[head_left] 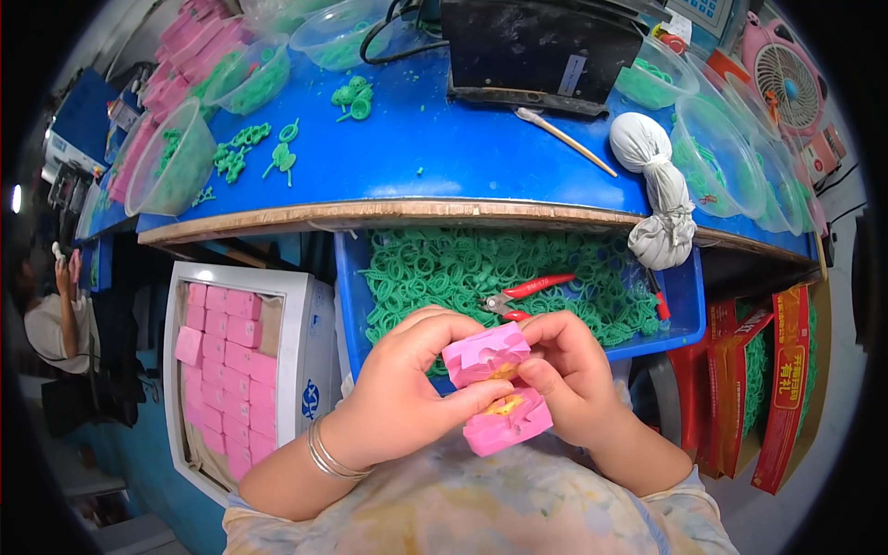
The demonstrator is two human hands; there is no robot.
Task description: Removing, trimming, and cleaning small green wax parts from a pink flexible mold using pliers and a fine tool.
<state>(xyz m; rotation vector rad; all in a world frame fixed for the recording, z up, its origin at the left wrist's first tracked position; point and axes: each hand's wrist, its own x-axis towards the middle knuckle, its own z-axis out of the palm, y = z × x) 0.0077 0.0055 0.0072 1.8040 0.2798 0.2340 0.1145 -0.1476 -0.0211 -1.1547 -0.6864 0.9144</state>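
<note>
Pink is what you hold: your left grip (407, 388) is clamped on the upper pink block (483, 355), its thumb lying across the gap to the lower pink block (507, 425), just below. Your right grip (583, 384) pinches the upper block's right end between thumb and bent forefinger. Yellow shows on both blocks where they face each other; the fingers beneath are hidden. Just beyond your grip, a blue tray (350, 301) holds a heap of green pieces (421, 264), with red-handled cutters (541, 285) lying on top, near your knuckles. Left of your grip stands a white box (317, 342) packed with rows of pink blocks (225, 356). Farther off, beyond the tray, the blue bench (388, 157) carries a wooden stick (569, 141) and, to the right, a tied white cloth bundle (661, 180) drooping over the edge. Red cartons (786, 384) stand well to the right of your grip.
</note>
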